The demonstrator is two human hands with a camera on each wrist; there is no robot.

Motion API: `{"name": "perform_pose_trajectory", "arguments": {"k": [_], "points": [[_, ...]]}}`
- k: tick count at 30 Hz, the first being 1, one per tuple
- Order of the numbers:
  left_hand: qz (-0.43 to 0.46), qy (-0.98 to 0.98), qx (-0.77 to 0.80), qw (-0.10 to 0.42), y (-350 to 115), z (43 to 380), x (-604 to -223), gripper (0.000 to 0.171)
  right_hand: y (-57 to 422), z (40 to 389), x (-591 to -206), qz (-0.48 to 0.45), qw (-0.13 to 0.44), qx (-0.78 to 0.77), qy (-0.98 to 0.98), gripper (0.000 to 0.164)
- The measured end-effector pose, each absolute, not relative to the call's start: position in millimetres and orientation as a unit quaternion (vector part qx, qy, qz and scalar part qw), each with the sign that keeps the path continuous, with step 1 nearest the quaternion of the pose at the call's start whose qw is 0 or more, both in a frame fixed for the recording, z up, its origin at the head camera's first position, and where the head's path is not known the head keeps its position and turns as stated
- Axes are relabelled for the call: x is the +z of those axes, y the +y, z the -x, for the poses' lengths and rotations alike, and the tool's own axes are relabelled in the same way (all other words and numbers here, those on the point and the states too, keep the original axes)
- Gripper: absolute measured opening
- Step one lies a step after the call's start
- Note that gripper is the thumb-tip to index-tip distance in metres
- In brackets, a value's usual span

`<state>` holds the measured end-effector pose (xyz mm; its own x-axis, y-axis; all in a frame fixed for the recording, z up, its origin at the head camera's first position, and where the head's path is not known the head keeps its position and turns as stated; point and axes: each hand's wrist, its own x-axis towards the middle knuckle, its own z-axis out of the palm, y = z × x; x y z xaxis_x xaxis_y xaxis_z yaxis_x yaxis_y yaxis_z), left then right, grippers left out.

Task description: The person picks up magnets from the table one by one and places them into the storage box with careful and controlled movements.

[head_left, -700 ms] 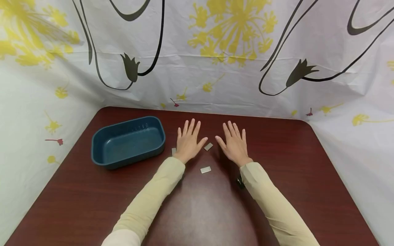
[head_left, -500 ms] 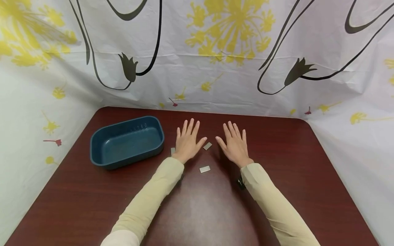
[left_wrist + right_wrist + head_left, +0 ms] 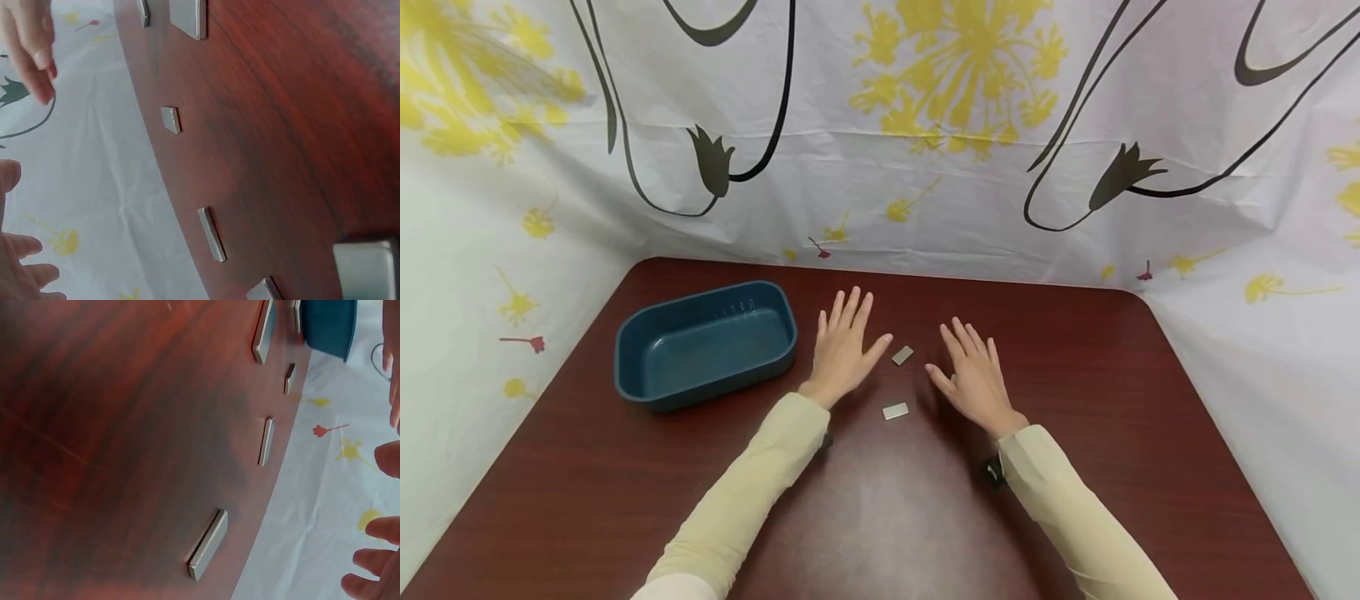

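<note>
My left hand (image 3: 841, 350) is held over the table right of the blue bin, fingers straight and thumb spread, holding nothing. The right hand (image 3: 972, 379) hovers to the right, fingers extended and slightly bent, also holding nothing. Between the hands lie two small flat silver-grey rectangular pieces (image 3: 896, 411), the farther piece (image 3: 902, 356) nearer the left thumb. Several such pieces, such as a small piece (image 3: 170, 119), show in the left wrist view, and a long-looking piece (image 3: 209, 545) is nearest the right fingers in the right wrist view. Other pieces are hidden behind the hands in the head view.
A dark blue rectangular bin (image 3: 706, 392) stands at the back left of the reddish-brown table (image 3: 880, 517). A white sheet (image 3: 880, 167) with yellow and dark flower prints hangs along the back and sides. Black wrist devices (image 3: 992, 471) show under the sleeves.
The left hand has shifted left toward the bin, covering most of the piece beside it. My right hand has drawn back toward the body, its fingers bending a little. The pieces have not moved.
</note>
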<state>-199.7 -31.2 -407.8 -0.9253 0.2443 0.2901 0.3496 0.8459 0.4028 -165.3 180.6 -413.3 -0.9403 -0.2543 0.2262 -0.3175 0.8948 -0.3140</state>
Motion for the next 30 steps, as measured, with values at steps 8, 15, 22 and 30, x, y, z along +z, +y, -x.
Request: {"name": "perform_pose_trajectory", "arguments": {"k": [8,15,22,30], "points": [[0.16,-0.928,-0.3,0.154,-52.6,183.4,-399.4,0.069,182.1,144.2,-422.8,-0.165,0.091,0.2,-0.962,0.061],[0.137,-0.906,-0.351,0.191,-84.5,169.1,-396.7,0.066,176.1,127.5,-432.2,-0.188,0.109,0.203,-0.955,0.054],[0.109,-0.881,-0.384,0.254,-124.9,156.4,-400.9,0.058,169.1,118.6,-436.8,-0.199,0.112,0.231,-0.946,0.051],[0.055,-0.878,-0.363,0.306,-167.9,149.3,-410.9,0.049,164.1,114.3,-440.3,-0.181,0.077,0.29,-0.937,0.058]]}}
